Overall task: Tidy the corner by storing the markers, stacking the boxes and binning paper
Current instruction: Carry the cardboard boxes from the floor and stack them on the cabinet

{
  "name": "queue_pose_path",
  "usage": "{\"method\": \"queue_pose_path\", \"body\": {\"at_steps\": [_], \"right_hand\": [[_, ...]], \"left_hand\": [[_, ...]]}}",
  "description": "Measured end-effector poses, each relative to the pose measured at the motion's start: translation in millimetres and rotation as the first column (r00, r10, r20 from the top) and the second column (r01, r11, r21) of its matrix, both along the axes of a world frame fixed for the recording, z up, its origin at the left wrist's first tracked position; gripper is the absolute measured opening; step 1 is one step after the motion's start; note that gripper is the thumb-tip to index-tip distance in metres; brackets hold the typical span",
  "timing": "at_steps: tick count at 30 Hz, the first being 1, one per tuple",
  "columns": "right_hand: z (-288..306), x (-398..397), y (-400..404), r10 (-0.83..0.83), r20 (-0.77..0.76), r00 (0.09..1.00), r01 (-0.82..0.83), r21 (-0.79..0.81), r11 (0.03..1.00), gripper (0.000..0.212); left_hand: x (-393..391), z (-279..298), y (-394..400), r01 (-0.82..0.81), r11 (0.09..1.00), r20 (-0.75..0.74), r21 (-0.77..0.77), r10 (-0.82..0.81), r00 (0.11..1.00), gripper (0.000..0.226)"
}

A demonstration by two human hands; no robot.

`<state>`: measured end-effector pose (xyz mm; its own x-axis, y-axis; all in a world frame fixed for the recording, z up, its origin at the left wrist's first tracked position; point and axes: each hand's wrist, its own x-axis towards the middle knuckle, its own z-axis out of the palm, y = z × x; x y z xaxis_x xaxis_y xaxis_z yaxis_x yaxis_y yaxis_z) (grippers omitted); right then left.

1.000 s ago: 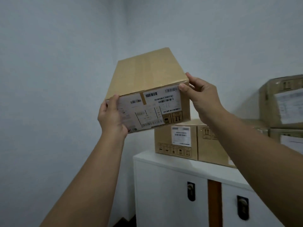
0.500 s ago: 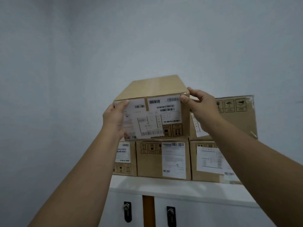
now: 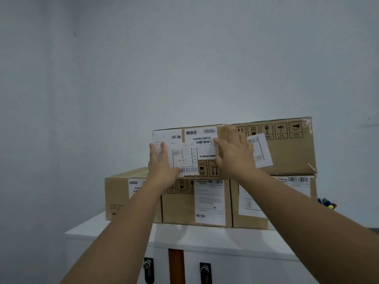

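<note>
My fingers (image 3: 162,148) lie straight, both palms pressed flat on the labelled cardboard box (image 3: 188,150), gripping nothing. It sits atop brown cartons (image 3: 178,203) along the white cabinet's (image 3: 184,236) back edge

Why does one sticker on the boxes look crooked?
The white label on the upper right box is stuck on tilted, while the printed symbols above it sit straight. Both hands, left and right, press flat on the upper left box. Nothing looks spilled or torn.
</note>
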<state>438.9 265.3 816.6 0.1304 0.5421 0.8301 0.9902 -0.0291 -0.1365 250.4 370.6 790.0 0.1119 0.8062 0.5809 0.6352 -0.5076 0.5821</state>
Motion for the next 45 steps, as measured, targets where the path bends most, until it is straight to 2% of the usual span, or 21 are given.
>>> {"method": "queue_pose_path", "body": {"at_steps": [3, 5, 7, 11, 16, 20, 23, 25, 28, 33, 35, 39, 42, 45], "right_hand": [[-14, 1, 11, -0.072, 0.145, 0.987, 0.086, -0.091, 0.992, 0.057], [-25, 4, 20, -0.081, 0.158, 0.984, 0.11, -0.186, 0.976, 0.058], [-36, 8, 28, -0.082, 0.15, 0.985, 0.118, -0.25, 0.961, 0.057], [-49, 8, 36, -0.078, 0.167, 0.983, 0.121, -0.263, 0.957, 0.059], [-53, -10, 41, -0.065, 0.176, 0.982, 0.1, -0.199, 0.975, 0.044], [-53, -58, 51, 0.107, 0.175, 0.979, -0.075, -0.184, 0.98, 0.037], [-63, -113, 61, 0.283, 0.148, 0.948, -0.242, -0.246, 0.939, 0.033], [-75, -155, 67, 0.402, 0.122, 0.908, -0.35, -0.307, 0.885, 0.033], [-96, -221, 74, 0.548, 0.056, 0.835, -0.484, -0.399, 0.779, 0.032], [-148, -332, 70, 0.731, -0.116, 0.673, -0.655, -0.554, 0.514, 0.028], [-176, -372, 65, 0.74, -0.208, 0.64, -0.666, -0.63, 0.399, 0.027], [-253, -441, 50, 0.717, -0.398, 0.572, -0.657, -0.746, 0.11, 0.025], [-311, -484, 28, 0.683, -0.458, 0.569, -0.603, -0.797, -0.031, 0.026], [-373, -529, 3, 0.689, -0.445, 0.573, -0.503, -0.854, -0.133, 0.023]], "left_hand": [[3, -16, 10, -0.079, 0.997, -0.236, 0.019, 0.081, 0.968, 0.103], [5, -27, 17, -0.114, 0.993, -0.387, 0.035, 0.119, 0.914, 0.098], [6, -38, 24, -0.121, 0.992, -0.469, 0.024, 0.118, 0.876, 0.091], [6, -55, 33, -0.121, 0.992, -0.505, 0.029, 0.119, 0.855, 0.085], [-9, -63, 28, -0.093, 0.995, -0.557, 0.042, 0.101, 0.824, 0.076], [-53, -79, 12, -0.136, 0.99, -0.557, 0.038, 0.134, 0.82, 0.069], [-115, -107, -3, -0.238, 0.971, -0.609, -0.012, 0.182, 0.772, 0.066], [-165, -128, -19, -0.333, 0.941, -0.662, -0.053, 0.217, 0.718, 0.067], [-244, -151, -48, -0.486, 0.865, -0.667, -0.121, 0.292, 0.685, 0.068], [-371, -184, -118, -0.645, 0.732, -0.58, -0.219, 0.434, 0.69, 0.07], [-411, -203, -153, -0.688, 0.668, -0.546, -0.283, 0.478, 0.688, 0.07], [-478, -261, -222, -0.749, 0.506, -0.517, -0.428, 0.542, 0.662, 0.067], [-523, -310, -268, -0.764, 0.379, -0.494, -0.522, 0.596, 0.633, 0.066], [-561, -369, -316, -0.749, 0.262, -0.45, -0.608, 0.664, 0.598, 0.066]]}}
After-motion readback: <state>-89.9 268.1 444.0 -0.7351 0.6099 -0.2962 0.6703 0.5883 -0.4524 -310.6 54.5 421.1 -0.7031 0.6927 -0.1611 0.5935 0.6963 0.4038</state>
